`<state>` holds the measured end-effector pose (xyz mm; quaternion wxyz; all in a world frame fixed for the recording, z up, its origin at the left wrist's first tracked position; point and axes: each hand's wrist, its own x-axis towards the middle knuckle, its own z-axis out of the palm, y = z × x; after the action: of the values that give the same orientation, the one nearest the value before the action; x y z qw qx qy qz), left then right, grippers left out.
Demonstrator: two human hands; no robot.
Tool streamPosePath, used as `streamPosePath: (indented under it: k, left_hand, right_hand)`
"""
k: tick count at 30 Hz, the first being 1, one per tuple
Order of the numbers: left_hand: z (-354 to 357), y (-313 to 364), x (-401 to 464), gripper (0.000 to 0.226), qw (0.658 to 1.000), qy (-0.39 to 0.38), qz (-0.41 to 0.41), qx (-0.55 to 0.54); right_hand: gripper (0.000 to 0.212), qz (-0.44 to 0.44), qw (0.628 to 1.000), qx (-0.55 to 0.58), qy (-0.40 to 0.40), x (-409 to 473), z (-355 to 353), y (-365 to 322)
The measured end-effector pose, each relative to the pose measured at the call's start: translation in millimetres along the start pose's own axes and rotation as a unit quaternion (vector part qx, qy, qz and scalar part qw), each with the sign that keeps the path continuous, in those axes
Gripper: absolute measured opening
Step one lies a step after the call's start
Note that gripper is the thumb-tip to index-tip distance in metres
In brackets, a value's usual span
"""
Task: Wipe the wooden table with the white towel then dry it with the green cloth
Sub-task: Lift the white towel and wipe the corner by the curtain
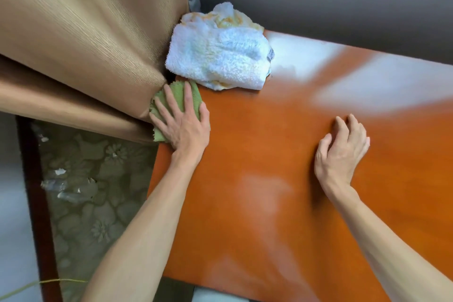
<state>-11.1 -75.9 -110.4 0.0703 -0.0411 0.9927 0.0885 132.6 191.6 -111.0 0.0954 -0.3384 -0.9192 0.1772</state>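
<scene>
left hand lies flat, fingers straight, pressing the green cloth under its grip onto the bench to dry it; white towel set aside just beyond; right hand empty, loosely curled.

I count one wooden table, its orange-brown top filling most of my view. On it I count two cloths: one white towel, bunched at the far left corner, and one green cloth at the left edge. I see two hands, one left hand and one right hand, each with a bare forearm, so two forearms. Beside the table I count one tan curtain, hanging in two broad folds. On the patterned floor covering I make out several small pale scraps; they are too blurred to count exactly.
</scene>
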Motion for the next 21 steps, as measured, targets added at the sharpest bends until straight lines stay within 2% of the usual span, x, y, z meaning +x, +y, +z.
streamPosePath:
  k: [3,5,9,11,14,16,18,19,21]
  left_hand:
    - [12,25,-14,0.066,0.999,0.018,0.034,-0.009]
    - [19,46,-34,0.066,0.996,0.017,0.083,-0.012]
    - [33,107,-80,0.067,0.979,-0.040,0.202,-0.001]
    - [41,139,-103,0.066,0.962,-0.074,0.264,0.011]
    - [47,170,-132,0.075,0.915,-0.126,0.375,0.077]
    - [46,168,-141,0.078,0.896,-0.134,0.414,0.090]
    - [41,150,-138,0.070,0.891,-0.122,0.429,0.084]
    - [39,136,-135,0.063,0.891,-0.112,0.433,0.079]
    - [34,103,-128,0.054,0.896,-0.106,0.428,0.056]
  right_hand:
    - [0.052,-0.033,0.998,0.033,-0.030,16,11,-24]
    - [0.053,-0.025,0.999,0.040,-0.026,21,14,-24]
    - [0.050,-0.026,0.993,0.108,-0.040,18,10,-14]
    - [0.050,0.002,0.984,0.165,-0.068,21,2,-12]
    - [0.048,0.054,0.975,0.202,-0.080,29,-11,-18]
    - [0.047,0.075,0.979,0.184,-0.049,38,-14,-30]
    - [0.044,0.089,0.979,0.179,-0.048,49,-14,-59]
    - [0.044,0.101,0.971,0.203,-0.071,55,-11,-79]
    - [0.052,0.150,0.934,0.291,-0.145,66,-5,-125]
